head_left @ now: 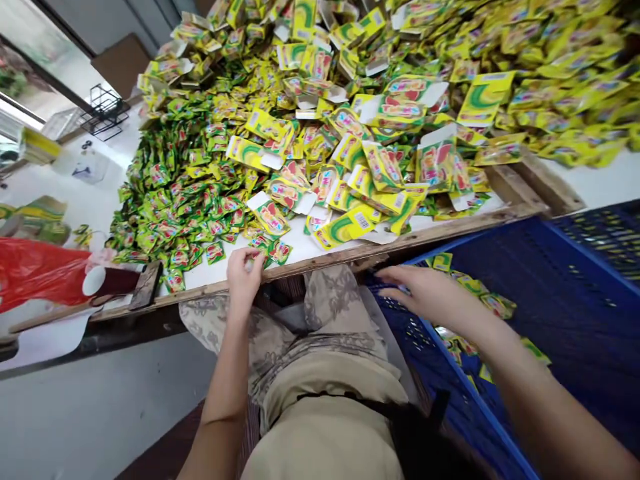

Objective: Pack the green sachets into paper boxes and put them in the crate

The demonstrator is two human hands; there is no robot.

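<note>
Resting beside green sachets (pixel 279 251), the left hand (pixel 243 275) curls (I cannot tell its grip). The right hand (pixel 433 291), loosely spread, overhangs a blue crate (pixel 575 293).

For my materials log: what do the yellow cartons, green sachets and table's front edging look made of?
Yellow cartons: likely thin cardboard, printed outside, with stiff white flaps. Green sachets: crinkled film with glints, plastic or foil unclear. Front edging: seemingly bare wood, matt and worn.

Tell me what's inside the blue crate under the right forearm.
Several yellow-and-green packs lie scattered in the blue crate. The right forearm crosses over it, so anything directly beneath is covered and cannot be seen.
</note>
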